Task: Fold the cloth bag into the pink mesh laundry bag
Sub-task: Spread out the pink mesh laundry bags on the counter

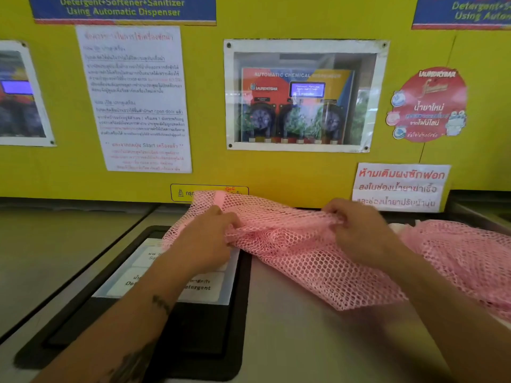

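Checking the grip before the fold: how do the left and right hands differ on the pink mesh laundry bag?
The left hand pinches the pink mesh laundry bag over the black detergent panel; the right hand bunches it farther right, over the grey top. The left forearm shows tattoos; the right shows none. Both grips close on one raised edge.

Pink mesh bag [318, 261] on washer top [290, 341].

1. Left hand [206, 239] out front, palm down, fingers pinched shut on mesh.
2. Right hand [359, 230] level with it, well apart, knuckles up, fingers curled tight on mesh.
3. Both forearms bare, reaching forward, converging slightly.
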